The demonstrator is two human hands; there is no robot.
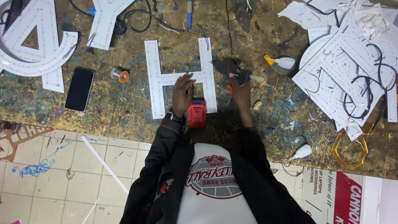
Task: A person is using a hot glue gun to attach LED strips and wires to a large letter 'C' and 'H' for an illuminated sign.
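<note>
A white H-shaped sign letter [180,77] studded with rows of small lights lies flat on the worn, paint-stained workbench [124,116]. My left hand [183,92] presses on the letter's crossbar, fingers spread, a watch on the wrist. My right hand [239,85] is closed around a dark glue gun [232,71] whose nozzle touches the letter's right leg. A red box-shaped unit [197,113] sits at the letter's lower edge between my arms.
A black phone [80,88] and a solder spool [119,75] lie left of the letter. More white letters [39,41] fill the far left. A heap of white panels with black wires [352,66] covers the right. Small glue bottles [282,63] lie nearby.
</note>
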